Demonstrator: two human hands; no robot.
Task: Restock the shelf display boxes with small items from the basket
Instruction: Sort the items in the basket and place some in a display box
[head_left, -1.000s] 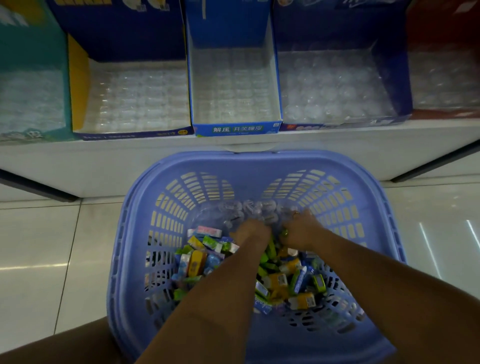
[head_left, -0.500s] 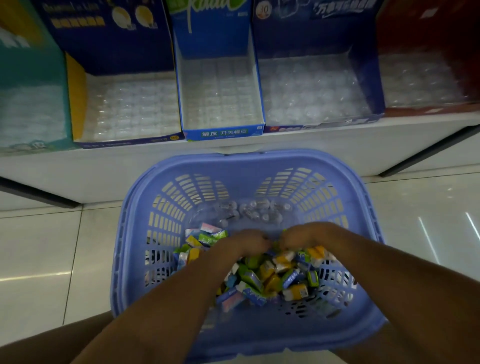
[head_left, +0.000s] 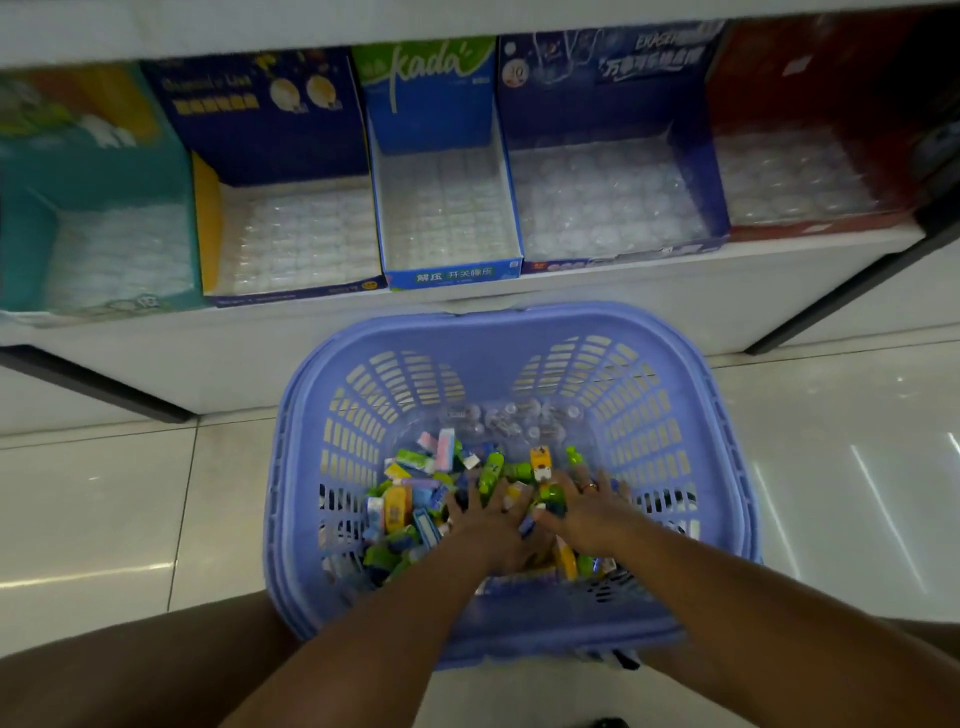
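Note:
A lilac plastic basket (head_left: 675, 467) stands on the floor below the shelf, holding a heap of small colourful items (head_left: 410, 499) and some clear capsules (head_left: 509, 418) at its far side. My left hand (head_left: 493, 525) lies in the heap with fingers spread and fairly straight. My right hand (head_left: 582, 506), with a ring on one finger, lies beside it, fingers spread over the items, its thumb near a green piece. On the shelf stand several display boxes: teal (head_left: 31, 249), dark blue with yellow side (head_left: 208, 228), light blue (head_left: 452, 273), dark blue (head_left: 701, 171), red (head_left: 810, 228), all with clear blister trays inside.
The white shelf front (head_left: 260, 343) runs just beyond the basket. Glossy pale floor tiles (head_left: 104, 493) lie left and right of it. My knees (head_left: 130, 670) frame the basket's near side. A dark shelf bracket (head_left: 104, 384) sits low on the left.
Both hands, curled into the items a moment ago, now lie spread flat over the heap, closer to me. The view has tilted up, showing more of the boxes.

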